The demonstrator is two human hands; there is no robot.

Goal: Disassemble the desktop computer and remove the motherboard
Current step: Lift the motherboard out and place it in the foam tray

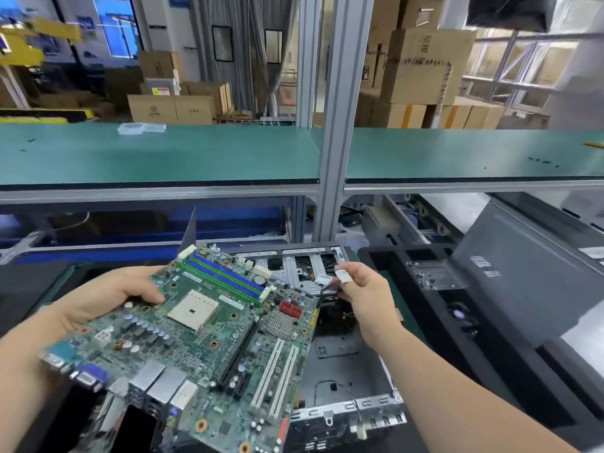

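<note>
The green motherboard [209,338] is lifted clear of the open computer case [346,361], tilted above its left side. My left hand [108,295] grips the board's left edge, thumb on top near the CPU socket. At the board's upper right corner my right hand [359,292] pinches a white cable connector [343,276], from which dark wires [327,291] lead towards the board's edge. The case lies flat with its bare metal floor showing and a thin cable [340,387] loose inside.
A dark side panel [523,256] and a black bezel [425,289] lie right of the case. A green shelf [163,155] on an aluminium post [336,158] stands ahead, with a clear plastic box [140,128] on it. Cardboard boxes fill the background.
</note>
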